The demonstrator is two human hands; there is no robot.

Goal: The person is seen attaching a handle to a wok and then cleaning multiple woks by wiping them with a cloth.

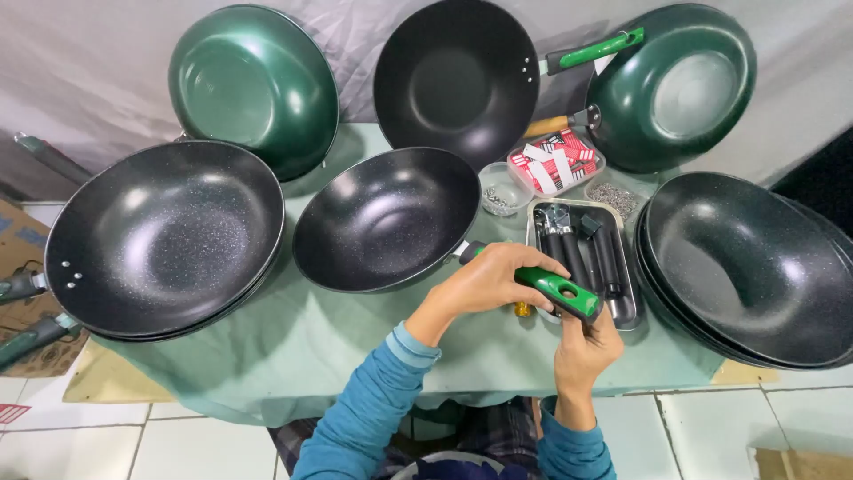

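A black speckled wok [386,218] lies in the middle of the table, its green handle [555,289] pointing right. My left hand [484,284] wraps over the handle close to the pan. My right hand [586,351] sits under the handle's free end and grips a tool with a small yellow part [522,309] showing below; most of the tool is hidden.
A metal tray [626,307] of black handles sits right of my hands. Behind it are a small dish of screws [502,197] and a tub of red-and-white packets [555,162]. Stacked woks stand left [164,236] and right [755,267]; three more [253,84] lean at the back.
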